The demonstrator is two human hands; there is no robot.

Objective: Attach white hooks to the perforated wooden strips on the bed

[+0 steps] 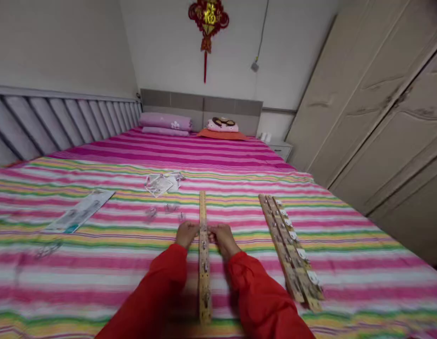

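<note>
Left hand point(186, 234) and right hand point(222, 238) pinch wooden strip point(204, 278) from either side, fingers closed; hooked strips point(291, 249) lie right, on striped bedsheet point(360, 282).

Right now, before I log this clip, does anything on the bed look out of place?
Yes: small metal pieces lie scattered on the striped bedspread, left of the wooden strip between the left hand and right hand; loose hardware looks odd there.

A home bedroom, with a striped bed point(218, 155), pillows point(165, 121) and wardrobe point(374, 108).
</note>
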